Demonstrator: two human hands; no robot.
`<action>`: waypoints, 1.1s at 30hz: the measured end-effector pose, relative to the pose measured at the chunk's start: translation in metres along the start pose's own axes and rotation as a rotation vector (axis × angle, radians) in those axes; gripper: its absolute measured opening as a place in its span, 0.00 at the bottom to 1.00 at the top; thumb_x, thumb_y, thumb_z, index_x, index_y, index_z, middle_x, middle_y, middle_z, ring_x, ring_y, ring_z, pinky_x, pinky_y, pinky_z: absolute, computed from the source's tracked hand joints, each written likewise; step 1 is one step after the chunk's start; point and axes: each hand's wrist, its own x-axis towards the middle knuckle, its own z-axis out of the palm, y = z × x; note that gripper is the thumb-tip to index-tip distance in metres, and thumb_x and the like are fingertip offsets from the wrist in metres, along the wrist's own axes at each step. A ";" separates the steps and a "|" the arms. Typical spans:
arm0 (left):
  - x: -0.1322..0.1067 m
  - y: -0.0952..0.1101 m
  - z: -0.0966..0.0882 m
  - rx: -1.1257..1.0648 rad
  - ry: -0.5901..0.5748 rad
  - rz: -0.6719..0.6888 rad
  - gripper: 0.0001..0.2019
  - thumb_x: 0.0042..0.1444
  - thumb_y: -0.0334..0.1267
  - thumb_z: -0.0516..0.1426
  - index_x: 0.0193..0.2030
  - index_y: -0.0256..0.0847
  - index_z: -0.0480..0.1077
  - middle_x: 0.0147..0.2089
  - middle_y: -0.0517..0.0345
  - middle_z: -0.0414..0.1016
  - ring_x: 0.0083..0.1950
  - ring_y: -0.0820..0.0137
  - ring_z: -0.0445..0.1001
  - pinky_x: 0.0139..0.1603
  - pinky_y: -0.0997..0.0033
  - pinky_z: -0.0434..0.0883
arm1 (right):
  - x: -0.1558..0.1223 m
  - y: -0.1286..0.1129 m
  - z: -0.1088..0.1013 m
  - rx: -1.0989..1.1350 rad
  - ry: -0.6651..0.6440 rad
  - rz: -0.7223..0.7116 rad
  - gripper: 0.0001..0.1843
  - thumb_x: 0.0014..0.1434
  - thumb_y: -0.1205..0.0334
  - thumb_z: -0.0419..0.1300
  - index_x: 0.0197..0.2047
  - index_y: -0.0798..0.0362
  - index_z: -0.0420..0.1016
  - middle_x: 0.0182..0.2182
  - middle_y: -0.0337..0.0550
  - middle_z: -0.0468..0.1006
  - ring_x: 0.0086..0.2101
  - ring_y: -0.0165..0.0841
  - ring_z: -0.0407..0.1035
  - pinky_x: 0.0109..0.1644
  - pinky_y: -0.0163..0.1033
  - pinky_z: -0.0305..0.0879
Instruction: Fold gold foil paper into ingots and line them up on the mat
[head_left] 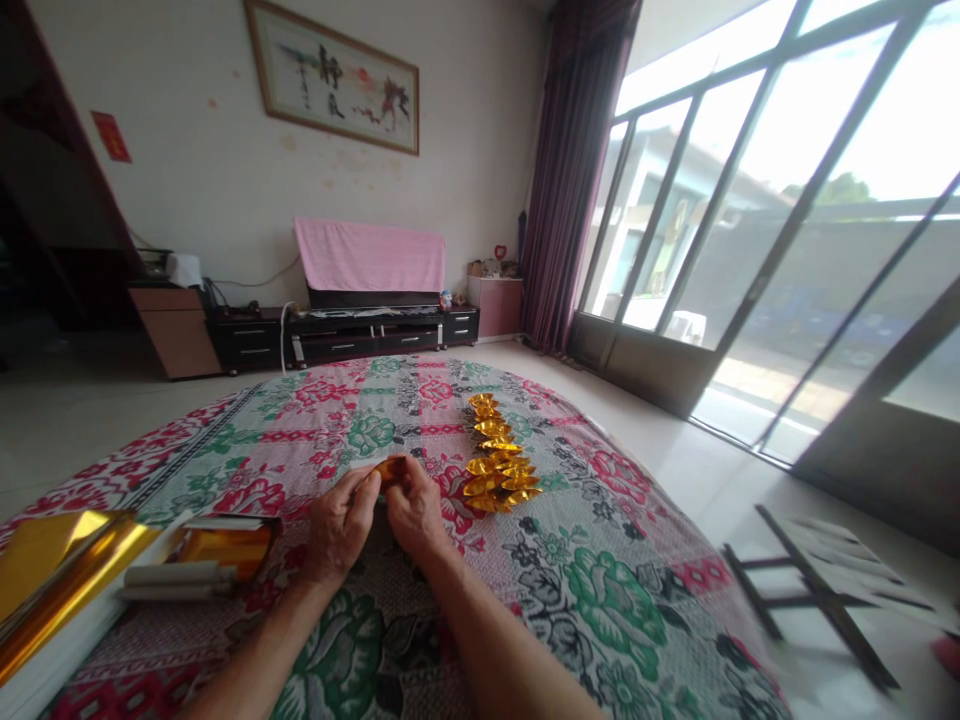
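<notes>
Over the middle of the table, my left hand (345, 515) and my right hand (415, 505) come together on a small piece of gold foil paper (390, 468). Thumbs and fingers pinch it from both sides, and part of it is hidden behind them. A pale edge shows beside the left fingers. To the right of my hands, several folded gold paper ingots (496, 445) lie in a row running away from me. Left of my hands are a stack of gold foil sheets (232, 550) and rolled white paper (176, 580).
A flowered cloth (615, 600) covers the round table. Larger gold sheets (75, 560) lie at the left edge. A folding stool (817, 580) stands on the floor at right. Beyond are a low black cabinet (367, 335), a pink cloth (371, 255) and glass doors (750, 260).
</notes>
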 end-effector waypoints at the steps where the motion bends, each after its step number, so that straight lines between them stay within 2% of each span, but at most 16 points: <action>1: 0.000 0.001 0.000 0.001 0.003 -0.016 0.15 0.56 0.44 0.48 0.35 0.40 0.72 0.31 0.58 0.76 0.32 0.69 0.73 0.34 0.75 0.68 | 0.000 -0.001 0.000 -0.012 -0.003 0.001 0.17 0.48 0.70 0.48 0.42 0.52 0.69 0.29 0.35 0.74 0.27 0.27 0.66 0.33 0.31 0.63; 4: 0.001 0.004 -0.002 0.022 0.011 -0.052 0.15 0.56 0.45 0.47 0.30 0.40 0.71 0.25 0.61 0.73 0.27 0.72 0.70 0.29 0.76 0.65 | 0.000 -0.003 0.000 -0.011 -0.007 0.014 0.17 0.49 0.69 0.49 0.42 0.52 0.69 0.28 0.35 0.75 0.26 0.27 0.66 0.31 0.30 0.63; 8: 0.002 0.007 -0.003 0.047 0.014 -0.063 0.15 0.56 0.45 0.47 0.28 0.40 0.70 0.23 0.61 0.71 0.25 0.73 0.68 0.28 0.77 0.64 | 0.000 -0.005 -0.001 0.000 -0.014 0.018 0.18 0.49 0.69 0.50 0.44 0.52 0.68 0.30 0.36 0.76 0.27 0.27 0.67 0.33 0.31 0.63; 14: 0.003 0.007 -0.003 0.043 0.034 -0.109 0.16 0.55 0.45 0.47 0.25 0.40 0.69 0.21 0.61 0.70 0.24 0.73 0.68 0.27 0.77 0.63 | 0.000 -0.008 -0.003 -0.076 -0.042 0.026 0.12 0.50 0.66 0.49 0.35 0.53 0.72 0.22 0.32 0.70 0.22 0.25 0.60 0.26 0.28 0.57; 19: 0.005 0.002 0.000 -0.003 0.114 -0.150 0.14 0.54 0.45 0.48 0.33 0.40 0.71 0.30 0.57 0.76 0.32 0.69 0.73 0.35 0.74 0.68 | 0.000 -0.018 -0.006 -0.131 -0.040 0.045 0.12 0.50 0.66 0.47 0.27 0.54 0.72 0.18 0.32 0.65 0.20 0.25 0.56 0.24 0.28 0.51; 22: 0.008 -0.003 0.001 -0.042 0.169 -0.170 0.14 0.52 0.45 0.50 0.36 0.40 0.71 0.36 0.54 0.77 0.37 0.66 0.74 0.39 0.71 0.70 | -0.001 -0.025 -0.007 -0.151 -0.055 0.053 0.13 0.50 0.65 0.47 0.25 0.54 0.72 0.16 0.32 0.63 0.20 0.25 0.55 0.23 0.28 0.50; 28: 0.010 -0.011 0.003 -0.080 0.178 -0.176 0.13 0.51 0.45 0.51 0.36 0.40 0.71 0.39 0.52 0.76 0.41 0.64 0.74 0.44 0.67 0.70 | -0.002 -0.029 -0.007 -0.139 -0.057 -0.018 0.13 0.52 0.63 0.48 0.27 0.54 0.73 0.21 0.34 0.69 0.25 0.27 0.61 0.28 0.28 0.55; 33: 0.011 -0.015 0.004 -0.095 0.180 -0.189 0.13 0.50 0.44 0.52 0.36 0.40 0.72 0.40 0.51 0.76 0.42 0.64 0.73 0.45 0.67 0.70 | 0.000 -0.022 -0.006 -0.198 -0.021 0.000 0.17 0.54 0.59 0.49 0.20 0.55 0.70 0.17 0.34 0.63 0.23 0.26 0.57 0.26 0.28 0.53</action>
